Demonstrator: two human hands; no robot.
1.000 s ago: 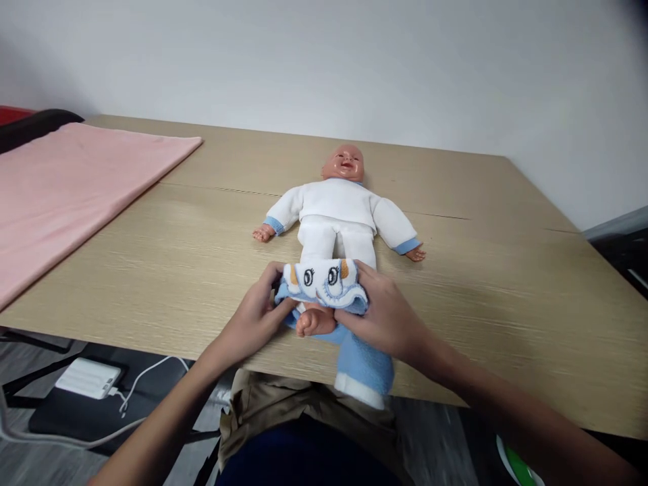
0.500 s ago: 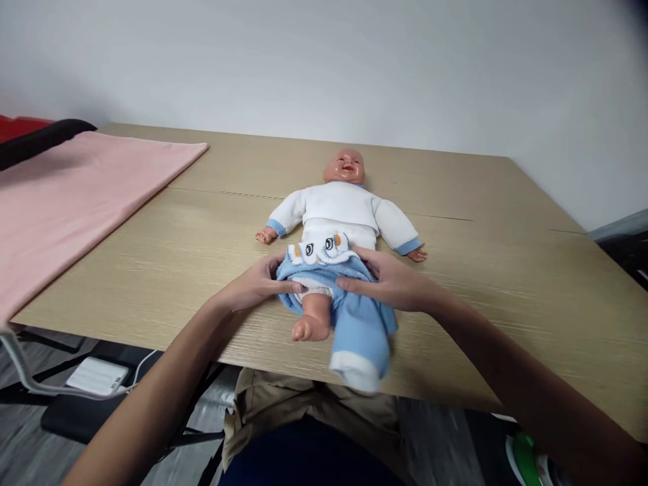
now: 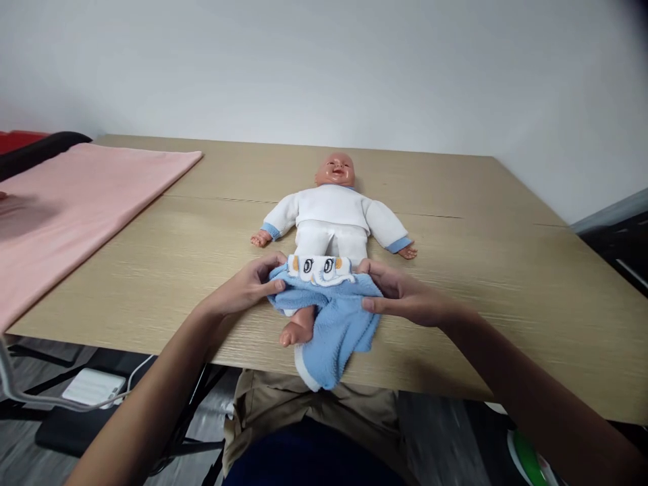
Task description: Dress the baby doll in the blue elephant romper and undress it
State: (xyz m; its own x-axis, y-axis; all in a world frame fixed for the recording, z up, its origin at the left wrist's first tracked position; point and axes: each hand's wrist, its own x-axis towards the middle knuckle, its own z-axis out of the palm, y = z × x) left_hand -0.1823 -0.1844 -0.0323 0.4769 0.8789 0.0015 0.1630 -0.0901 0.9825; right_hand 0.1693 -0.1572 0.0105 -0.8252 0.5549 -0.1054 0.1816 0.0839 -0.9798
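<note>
A baby doll [image 3: 331, 209] in a white top with blue cuffs lies on its back, head toward the wall. Light blue doll pants [image 3: 337, 317], with eyes and a trunk stitched on the white waist part, bunch around its lower legs. My left hand [image 3: 256, 283] pinches the waist at one side, thumb in front. On the other side my right hand [image 3: 397, 290] grips the same waist. One bare doll foot [image 3: 298, 329] sticks out of the left pant leg. The other pant leg hangs over the table's front edge, and the foot on that side is hidden.
The wooden table [image 3: 480, 304] stands against a white wall. A pink cloth [image 3: 91, 196] covers its left end, with a black and red object [image 3: 43, 150] behind. Below left, a white box-shaped device [image 3: 94, 387] with a cable rests on a black seat.
Both hands have drawn the pants down the doll's legs toward me, baring its white-covered thighs. The empty-looking pant leg has swung left.
</note>
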